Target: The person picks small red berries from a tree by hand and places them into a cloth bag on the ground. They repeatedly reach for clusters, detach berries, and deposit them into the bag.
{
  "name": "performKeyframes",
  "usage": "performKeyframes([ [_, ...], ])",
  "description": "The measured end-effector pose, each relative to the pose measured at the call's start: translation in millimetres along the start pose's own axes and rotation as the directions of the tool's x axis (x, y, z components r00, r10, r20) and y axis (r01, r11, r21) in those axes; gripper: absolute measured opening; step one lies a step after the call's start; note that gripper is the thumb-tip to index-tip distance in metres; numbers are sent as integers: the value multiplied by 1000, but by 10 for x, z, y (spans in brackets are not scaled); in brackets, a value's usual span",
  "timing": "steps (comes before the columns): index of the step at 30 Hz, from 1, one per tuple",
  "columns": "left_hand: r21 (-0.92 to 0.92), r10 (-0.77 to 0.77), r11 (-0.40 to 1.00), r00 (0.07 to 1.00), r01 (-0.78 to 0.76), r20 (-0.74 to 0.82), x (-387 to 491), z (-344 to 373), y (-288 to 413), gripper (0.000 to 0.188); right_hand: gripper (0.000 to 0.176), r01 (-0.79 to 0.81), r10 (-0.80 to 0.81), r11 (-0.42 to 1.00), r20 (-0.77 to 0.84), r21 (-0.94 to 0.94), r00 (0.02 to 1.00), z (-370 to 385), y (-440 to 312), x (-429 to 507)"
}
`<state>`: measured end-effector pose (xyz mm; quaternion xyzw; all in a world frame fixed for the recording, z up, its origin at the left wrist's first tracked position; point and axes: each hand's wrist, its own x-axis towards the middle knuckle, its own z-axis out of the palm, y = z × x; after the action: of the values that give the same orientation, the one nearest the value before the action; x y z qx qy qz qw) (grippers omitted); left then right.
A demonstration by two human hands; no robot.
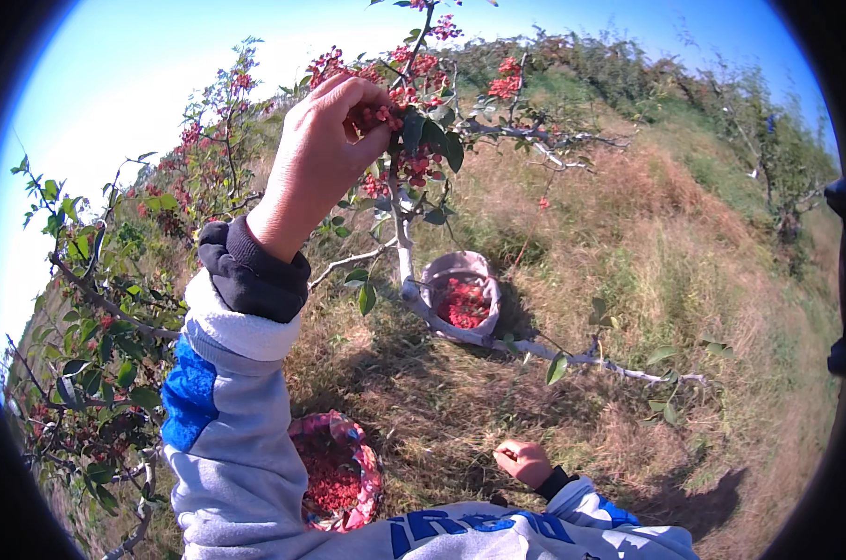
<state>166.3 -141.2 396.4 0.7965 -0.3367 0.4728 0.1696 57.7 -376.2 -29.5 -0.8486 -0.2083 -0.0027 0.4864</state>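
My left hand (328,150) is raised to a fruiting branch, its fingers and thumb closed around a cluster of small red berries (379,117) that look like Sichuan pepper. Dark green leaves (433,136) hang just right of the thumb, and more red berries (419,168) show below them. Down by my waist, my right hand (524,463) is curled into a loose fist, apart from the branches. Nothing shows in it, though its palm is hidden. A cloth-lined bucket (494,308) partly filled with red berries (463,304) stands on the grass beyond the pale lower branch.
Below my left forearm stands a second container with a patterned red lining (370,465), holding berries (333,483). A pale bare branch (521,344) crosses in front of me at low height. Leafy branches (108,350) crowd the left side. Dry grass (640,231) covers the slope.
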Motion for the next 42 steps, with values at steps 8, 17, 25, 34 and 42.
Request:
performKeyframes([
  [8,-377,-336,881,939,286,-71,-130,25,-265,15,14,-12,12,1000,14,-27,1000,28,1,9],
  [17,-770,-377,16,717,638,586,-48,132,-661,14,17,-170,170,985,83,-14,982,-24,-20,-52],
  [25,-797,-492,27,702,603,514,-82,222,-680,10,18,-191,192,981,93,-17,977,-59,2,-111],
  [34,-938,-537,-250,772,239,340,-518,-170,-414,14,25,-84,116,980,175,-181,978,-16,199,-91],
  [42,-723,-463,-688,725,69,510,-1463,-98,319,32,17,-8,-30,984,212,175,977,-360,-788,355],
])
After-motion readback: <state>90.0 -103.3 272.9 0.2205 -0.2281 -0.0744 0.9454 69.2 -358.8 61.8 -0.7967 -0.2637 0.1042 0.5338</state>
